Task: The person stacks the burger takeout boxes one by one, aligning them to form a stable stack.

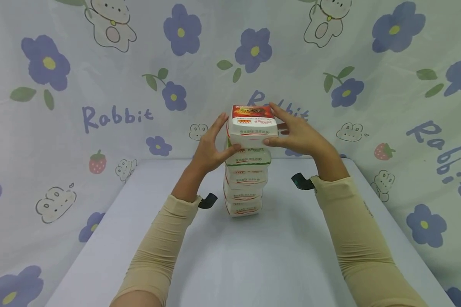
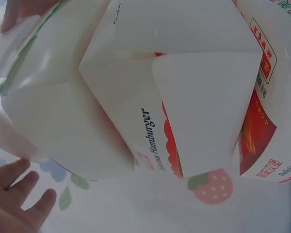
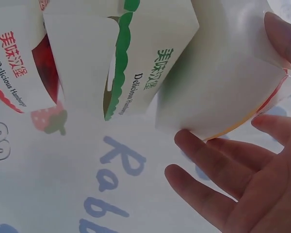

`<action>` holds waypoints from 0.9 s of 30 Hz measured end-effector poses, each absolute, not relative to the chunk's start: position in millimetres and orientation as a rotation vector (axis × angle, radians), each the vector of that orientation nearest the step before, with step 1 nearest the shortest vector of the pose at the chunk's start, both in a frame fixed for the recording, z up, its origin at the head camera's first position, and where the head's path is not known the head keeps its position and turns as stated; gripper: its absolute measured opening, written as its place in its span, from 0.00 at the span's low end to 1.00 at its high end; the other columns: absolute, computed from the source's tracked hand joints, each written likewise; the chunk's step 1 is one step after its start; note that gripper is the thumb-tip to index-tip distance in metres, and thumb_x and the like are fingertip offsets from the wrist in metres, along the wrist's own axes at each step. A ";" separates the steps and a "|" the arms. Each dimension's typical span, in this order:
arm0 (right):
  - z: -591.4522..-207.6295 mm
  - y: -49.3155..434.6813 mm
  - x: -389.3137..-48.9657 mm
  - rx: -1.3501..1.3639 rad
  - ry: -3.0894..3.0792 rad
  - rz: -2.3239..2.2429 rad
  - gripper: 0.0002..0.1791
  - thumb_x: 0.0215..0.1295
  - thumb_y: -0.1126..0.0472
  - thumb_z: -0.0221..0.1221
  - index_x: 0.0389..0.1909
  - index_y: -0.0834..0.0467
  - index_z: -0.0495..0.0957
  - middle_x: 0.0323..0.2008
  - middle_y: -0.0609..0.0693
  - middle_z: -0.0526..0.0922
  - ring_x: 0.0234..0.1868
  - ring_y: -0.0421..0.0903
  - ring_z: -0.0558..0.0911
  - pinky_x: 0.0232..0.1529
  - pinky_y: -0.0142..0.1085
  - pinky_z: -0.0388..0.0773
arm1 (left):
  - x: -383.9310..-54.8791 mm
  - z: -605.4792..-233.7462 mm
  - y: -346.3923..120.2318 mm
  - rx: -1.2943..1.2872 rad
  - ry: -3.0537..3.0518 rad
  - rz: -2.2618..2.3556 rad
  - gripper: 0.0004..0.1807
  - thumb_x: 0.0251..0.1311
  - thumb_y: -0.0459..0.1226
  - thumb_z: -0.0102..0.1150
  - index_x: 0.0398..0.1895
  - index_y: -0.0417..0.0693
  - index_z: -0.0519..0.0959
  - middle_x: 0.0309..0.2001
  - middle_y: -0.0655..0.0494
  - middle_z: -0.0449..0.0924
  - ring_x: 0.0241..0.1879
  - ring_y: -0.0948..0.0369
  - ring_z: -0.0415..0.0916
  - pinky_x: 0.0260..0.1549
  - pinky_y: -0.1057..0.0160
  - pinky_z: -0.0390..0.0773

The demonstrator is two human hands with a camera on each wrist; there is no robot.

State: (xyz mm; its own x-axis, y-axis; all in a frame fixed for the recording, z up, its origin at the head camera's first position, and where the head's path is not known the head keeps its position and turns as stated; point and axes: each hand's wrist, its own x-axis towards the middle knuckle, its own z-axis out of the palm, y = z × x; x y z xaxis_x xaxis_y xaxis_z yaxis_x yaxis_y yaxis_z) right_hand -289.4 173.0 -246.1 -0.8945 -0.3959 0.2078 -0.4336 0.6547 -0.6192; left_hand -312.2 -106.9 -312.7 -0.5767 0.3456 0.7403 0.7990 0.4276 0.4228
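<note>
A white hamburger box [image 1: 252,128] with a red picture panel on its lid tops a column of similar boxes. My left hand [image 1: 211,149] grips its left side, thumb at the front lower corner. From the right, my right hand [image 1: 301,134] holds it with thumb in front and index finger at the rear top edge. Directly beneath sits a green-trimmed hamburger box [image 1: 249,158]; red-trimmed boxes [image 1: 246,179] continue down to the table, slightly offset from one another. In the right wrist view some fingers [image 3: 199,145] lie along the top box's side, partly apart from it.
The column stands on a white table [image 1: 276,264], towards its far edge. Behind hangs a curtain [image 1: 215,76] printed with flowers and rabbits. Dark wrist-camera mounts [image 1: 302,181] project inward from both sleeves, either side of the column.
</note>
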 end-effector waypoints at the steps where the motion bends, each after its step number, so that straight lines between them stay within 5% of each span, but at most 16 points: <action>1: -246.6 172.5 -290.1 0.705 -2.808 1.070 0.59 0.49 0.31 0.67 0.75 0.26 0.37 0.71 0.55 0.62 0.64 0.61 0.70 0.56 0.62 0.70 | -312.3 -312.8 -107.4 -0.959 -2.126 -1.060 0.55 0.55 0.68 0.55 0.76 0.42 0.52 0.73 0.47 0.57 0.73 0.62 0.48 0.69 0.52 0.53; 15: -257.1 171.3 -297.1 0.699 -2.803 1.101 0.59 0.50 0.32 0.67 0.74 0.25 0.36 0.71 0.58 0.61 0.62 0.64 0.71 0.53 0.61 0.73 | -314.6 -317.8 -110.5 -0.938 -2.172 -1.087 0.53 0.55 0.65 0.59 0.77 0.49 0.52 0.73 0.50 0.58 0.72 0.64 0.50 0.68 0.51 0.54; 27: -260.6 172.9 -299.7 0.704 -2.768 1.149 0.60 0.50 0.33 0.68 0.75 0.28 0.36 0.74 0.53 0.56 0.63 0.61 0.71 0.54 0.59 0.74 | -318.3 -321.2 -111.4 -0.949 -2.164 -1.082 0.53 0.55 0.66 0.57 0.76 0.46 0.53 0.74 0.57 0.56 0.72 0.64 0.49 0.68 0.52 0.54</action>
State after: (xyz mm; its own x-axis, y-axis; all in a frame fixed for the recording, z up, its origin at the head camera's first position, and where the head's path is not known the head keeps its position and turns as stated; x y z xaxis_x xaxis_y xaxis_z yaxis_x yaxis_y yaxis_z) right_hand -299.7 172.9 -260.6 -0.8937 -0.3871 0.2269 -0.4340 0.6172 -0.6563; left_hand -318.3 -111.4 -321.2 -0.6086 0.3494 0.7124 0.7795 0.4308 0.4547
